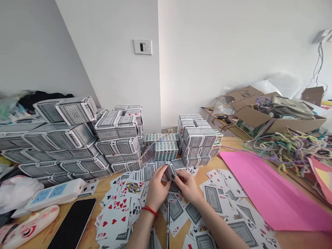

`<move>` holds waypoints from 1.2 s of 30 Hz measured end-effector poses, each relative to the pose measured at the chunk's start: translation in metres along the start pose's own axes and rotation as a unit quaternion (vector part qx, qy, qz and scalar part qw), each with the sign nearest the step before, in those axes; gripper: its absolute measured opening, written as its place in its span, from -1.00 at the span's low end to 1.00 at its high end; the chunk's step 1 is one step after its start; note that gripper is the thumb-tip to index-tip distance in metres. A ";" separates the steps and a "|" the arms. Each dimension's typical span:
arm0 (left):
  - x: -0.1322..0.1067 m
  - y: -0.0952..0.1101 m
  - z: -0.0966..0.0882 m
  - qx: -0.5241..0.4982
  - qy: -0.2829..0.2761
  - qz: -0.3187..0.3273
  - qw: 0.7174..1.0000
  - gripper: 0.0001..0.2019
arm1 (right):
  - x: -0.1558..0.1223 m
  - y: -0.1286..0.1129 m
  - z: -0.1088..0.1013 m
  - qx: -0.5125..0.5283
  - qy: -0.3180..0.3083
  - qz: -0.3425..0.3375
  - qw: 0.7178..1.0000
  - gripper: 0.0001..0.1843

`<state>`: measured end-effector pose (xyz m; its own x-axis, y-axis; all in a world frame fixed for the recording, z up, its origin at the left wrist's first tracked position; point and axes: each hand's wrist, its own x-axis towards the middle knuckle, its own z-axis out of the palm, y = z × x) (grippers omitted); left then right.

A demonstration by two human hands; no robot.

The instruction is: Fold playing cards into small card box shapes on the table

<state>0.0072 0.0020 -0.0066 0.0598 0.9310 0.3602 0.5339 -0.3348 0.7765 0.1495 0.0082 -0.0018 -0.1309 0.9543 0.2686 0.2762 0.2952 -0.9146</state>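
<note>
Between my two hands is a playing card point(170, 172) with a grey patterned back, bent or folded between the fingers. My left hand point(157, 185), with a red cord at the wrist, pinches it from the left. From the right, the fingers of my right hand point(184, 183) close on the same card. Whether it is one card or more, I cannot tell. Loose playing cards point(114, 221) lie face up and face down around both forearms. Just beyond the hands stand boxed card decks point(166, 150) in a row.
Stacked blocks of folded cards point(75, 110) rise at left, with another stack point(198, 138) right of centre. A phone point(72, 223) and a power strip point(55, 193) lie at left. Pink paper point(269, 190), tangled yarn point(282, 150) and an open cardboard box point(282, 124) occupy the right.
</note>
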 end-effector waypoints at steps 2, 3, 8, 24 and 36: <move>0.000 0.000 -0.001 0.003 0.002 0.003 1.000 -0.53 | 0.000 -0.002 0.000 -0.061 0.006 -0.029 0.998 -0.75; 0.000 0.001 -0.001 0.004 0.002 0.006 1.000 -0.53 | 0.000 -0.002 0.001 -0.084 0.009 -0.036 0.996 -0.76; 0.000 0.001 -0.001 0.007 0.001 0.011 1.000 -0.53 | -0.001 0.001 0.001 -0.136 0.012 -0.065 0.989 -0.78; -0.003 0.002 0.002 0.043 -0.028 0.043 0.998 -0.47 | -0.004 -0.001 0.001 -0.131 0.022 -0.040 0.990 -0.83; -0.004 0.005 0.003 0.054 -0.055 0.081 0.994 -0.40 | -0.005 0.014 0.002 -0.135 0.011 -0.023 0.991 -0.87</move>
<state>0.0126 -0.0027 -0.0054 0.2412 0.8781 0.4133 0.5960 -0.4701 0.6509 0.1522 0.0076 -0.0161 -0.1285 0.9395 0.3175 0.5151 0.3368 -0.7882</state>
